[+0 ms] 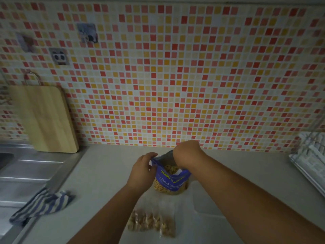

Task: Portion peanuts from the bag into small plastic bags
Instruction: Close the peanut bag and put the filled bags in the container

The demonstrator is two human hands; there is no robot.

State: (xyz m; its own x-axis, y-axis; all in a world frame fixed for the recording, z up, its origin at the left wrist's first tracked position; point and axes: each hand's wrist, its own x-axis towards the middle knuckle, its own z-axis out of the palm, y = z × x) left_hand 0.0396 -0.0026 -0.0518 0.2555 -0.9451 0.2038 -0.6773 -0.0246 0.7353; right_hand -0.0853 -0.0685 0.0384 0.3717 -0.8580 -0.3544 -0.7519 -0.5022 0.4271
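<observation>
Reaching into the peanut bag for another portion.

I keep the peanut bag (171, 176) upright on the tabletop (105, 173) so nothing spills; my left hand (143, 169) pinches its near-left rim, fingers curled shut on the plastic, pulling the mouth wide. My right hand (187, 153) dips into the opening from the far side; its fingers are hidden, so I cannot tell whether they are closed on peanuts. A small bag (153, 223) already filled lies flat near me, clear of the work.
</observation>
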